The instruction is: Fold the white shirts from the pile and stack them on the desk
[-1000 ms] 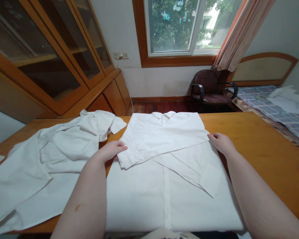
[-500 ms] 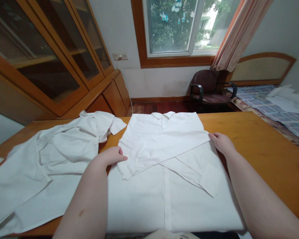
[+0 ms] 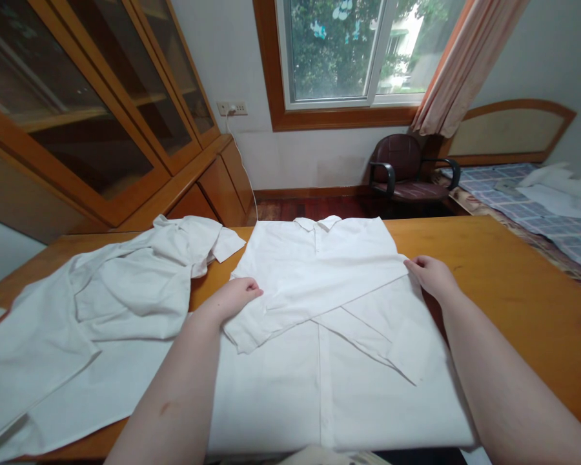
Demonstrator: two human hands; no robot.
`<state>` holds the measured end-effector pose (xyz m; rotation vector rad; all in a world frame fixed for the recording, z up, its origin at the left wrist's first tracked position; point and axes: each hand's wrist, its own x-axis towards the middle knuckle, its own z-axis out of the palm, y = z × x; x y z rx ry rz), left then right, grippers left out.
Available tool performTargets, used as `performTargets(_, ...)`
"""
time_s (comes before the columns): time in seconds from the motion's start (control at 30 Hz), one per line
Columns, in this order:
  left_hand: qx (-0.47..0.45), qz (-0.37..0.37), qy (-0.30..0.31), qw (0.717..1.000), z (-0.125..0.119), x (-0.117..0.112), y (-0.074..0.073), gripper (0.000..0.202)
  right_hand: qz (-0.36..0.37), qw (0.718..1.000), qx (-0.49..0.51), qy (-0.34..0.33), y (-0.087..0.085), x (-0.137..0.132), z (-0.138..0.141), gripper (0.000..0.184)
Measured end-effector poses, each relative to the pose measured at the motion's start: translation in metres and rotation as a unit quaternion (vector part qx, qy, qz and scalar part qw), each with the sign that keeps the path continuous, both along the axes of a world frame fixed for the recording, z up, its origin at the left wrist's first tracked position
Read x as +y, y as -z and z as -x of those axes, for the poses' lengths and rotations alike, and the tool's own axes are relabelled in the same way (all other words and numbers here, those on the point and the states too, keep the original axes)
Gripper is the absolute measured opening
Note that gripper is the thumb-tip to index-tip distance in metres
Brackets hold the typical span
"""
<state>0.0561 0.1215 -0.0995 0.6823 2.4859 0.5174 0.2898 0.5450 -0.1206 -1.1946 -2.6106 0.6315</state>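
A white long-sleeved shirt (image 3: 271, 387) lies front up, its collar at the far edge of the table and its sleeves folded across the body, one over the other. My left hand (image 3: 242, 296) is closed, fingers curled in, on the upper sleeve close to its cuff at the left. At the shirt's right side, my right hand (image 3: 430, 276) pinches the folded corner of that sleeve between thumb and fingers. Left of my left arm lies a second white garment (image 3: 126, 290), loosely rumpled.
The wooden table (image 3: 513, 310) runs beneath both garments. Beyond it stand a glass-door cabinet (image 3: 179, 155) at left and a dark red armchair (image 3: 401, 169). A bed (image 3: 523, 187) is at right. A white cord (image 3: 244, 165) hangs from the wall socket.
My left hand has moved slightly right and up along the upper sleeve, and the cloth there lies smoother. The cuff end has shifted a little. My right hand stays almost in place.
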Motion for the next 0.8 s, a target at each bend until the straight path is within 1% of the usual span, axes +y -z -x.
performTargets(0.1,-0.043,0.021,0.006,0.999,0.003,-0.005,0.005,0.021,-0.006,1.0,-0.005,-0.002,0.0,-0.001,0.0,0.035)
performTargets(0.23,-0.014,0.015,0.005,1.0,0.002,-0.003,0.004,0.029,-0.008,1.0,-0.021,0.011,0.001,-0.002,0.002,0.034)
performTargets(0.33,-0.009,0.011,0.011,1.0,0.001,-0.001,0.002,0.036,-0.032,0.999,0.031,0.018,0.003,-0.003,0.004,0.038)
performTargets(0.37,-0.01,0.009,0.012,1.0,0.0,-0.001,0.001,0.036,-0.047,0.997,0.055,0.007,0.003,-0.003,0.004,0.042)
performTargets(0.43,-0.011,0.005,0.013,1.0,0.0,-0.001,0.001,0.034,-0.077,0.991,0.094,-0.056,0.002,-0.005,0.005,0.047)
performTargets(0.53,-0.014,0.012,0.005,1.0,0.002,-0.001,0.004,0.032,-0.078,0.971,0.09,-0.205,0.002,-0.01,0.007,0.039)
performTargets(0.57,-0.016,0.015,0.002,1.0,0.003,-0.001,0.005,0.031,-0.066,0.965,0.078,-0.242,0.002,-0.011,0.008,0.036)
performTargets(0.6,-0.02,0.016,-0.002,1.0,0.004,-0.002,0.006,0.031,-0.053,0.961,0.064,-0.265,0.003,-0.012,0.008,0.033)
performTargets(0.63,-0.026,0.015,-0.005,1.0,0.005,-0.002,0.007,0.03,-0.04,0.959,0.053,-0.274,0.004,-0.013,0.009,0.032)
performTargets(0.7,-0.043,0.01,-0.01,0.999,0.006,-0.004,0.009,0.03,-0.029,0.963,0.045,-0.263,0.007,-0.013,0.009,0.03)
performTargets(0.8,-0.073,0.005,0.005,0.997,0.006,-0.007,0.008,0.028,-0.05,0.971,0.045,-0.23,0.011,-0.01,0.009,0.033)
